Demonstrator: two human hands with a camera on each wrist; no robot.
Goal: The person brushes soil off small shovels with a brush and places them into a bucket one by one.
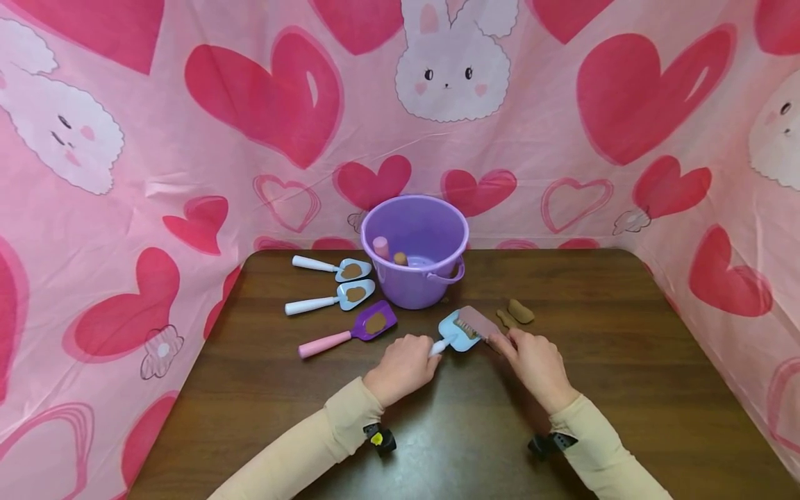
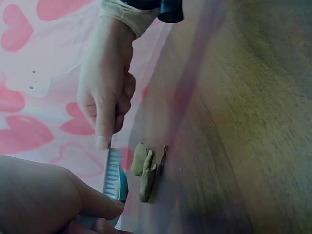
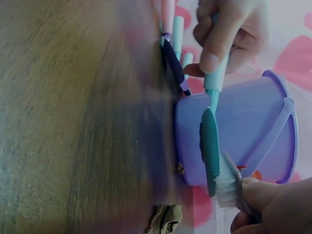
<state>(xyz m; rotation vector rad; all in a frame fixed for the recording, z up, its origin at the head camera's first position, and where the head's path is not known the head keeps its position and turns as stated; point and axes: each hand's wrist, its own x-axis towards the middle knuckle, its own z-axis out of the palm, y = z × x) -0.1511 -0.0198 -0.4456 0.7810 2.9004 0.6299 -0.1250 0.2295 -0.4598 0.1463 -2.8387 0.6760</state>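
Observation:
My left hand [image 1: 403, 368] grips the white handle of a light blue shovel [image 1: 461, 335], seen edge-on in the right wrist view, with some brown stuff on its underside there. A pinkish brush [image 1: 480, 322] is held by my right hand [image 1: 539, 367], its white bristles [image 3: 226, 187] against the shovel's blade. Brown clay-like pieces [image 1: 520, 312] lie on the table just beyond my right hand; they also show in the left wrist view as a small cluster [image 2: 147, 178].
A purple bucket [image 1: 415, 285] holding a pink-handled item stands behind the hands. To its left lie two light blue shovels [image 1: 355, 294] with white handles and a purple shovel [image 1: 365, 323] with a pink handle, each with a brown patch. Pink cloth hangs around the wooden table [image 1: 262, 430].

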